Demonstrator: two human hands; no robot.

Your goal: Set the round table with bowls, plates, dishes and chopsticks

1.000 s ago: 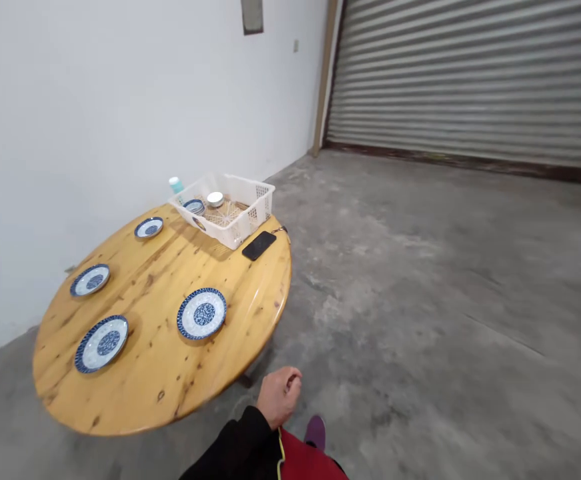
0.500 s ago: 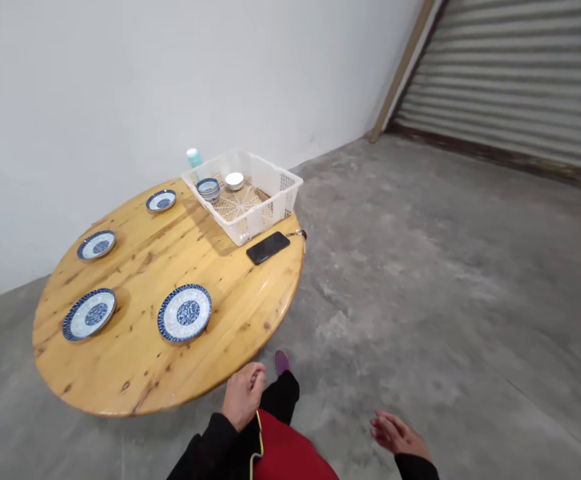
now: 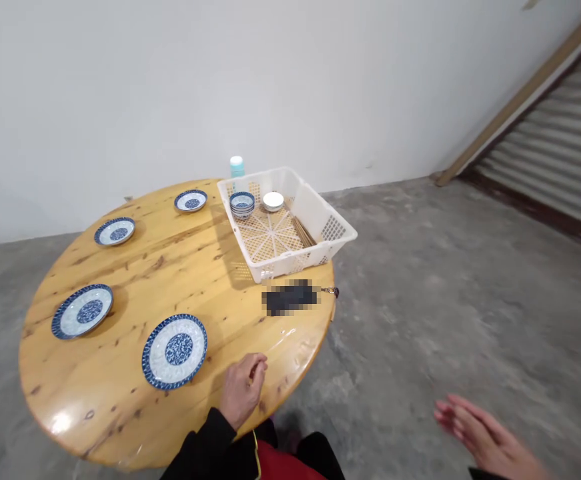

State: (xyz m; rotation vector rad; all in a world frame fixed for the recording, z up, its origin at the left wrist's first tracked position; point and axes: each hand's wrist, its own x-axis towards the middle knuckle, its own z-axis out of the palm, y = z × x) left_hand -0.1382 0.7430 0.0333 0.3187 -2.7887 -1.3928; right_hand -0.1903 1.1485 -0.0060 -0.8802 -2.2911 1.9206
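Over the near edge of the round wooden table [image 3: 250,320], my left hand [image 3: 243,390] is loosely curled, with nothing seen in it. A blue-and-white plate [image 3: 175,351] lies nearest to it, on its left. My right hand [image 3: 490,437] hangs over the floor at the lower right, holding nothing, its fingers stretched out. Three more blue-rimmed plates, the front-left one [image 3: 83,311], another [image 3: 115,231] and the far one [image 3: 191,201], lie along the table's left side. A white plastic basket [image 3: 290,265] holds stacked patterned bowls [image 3: 242,204], white dishes [image 3: 273,201] and thin brown sticks, probably chopsticks [image 3: 303,232].
A dark, pixelated flat object [image 3: 290,297] with a small strap [image 3: 330,291] lies before the basket near the table's right edge. A light-blue bottle [image 3: 237,167] stands behind the basket. White wall [image 3: 170,87] rises behind; concrete floor [image 3: 410,280] and a corrugated shutter [image 3: 565,140] are at right.
The view has turned left and moved closer to the table. My left hand has come from beside the table edge to over the tabletop. My right hand sits further right, its fingers still stretched.
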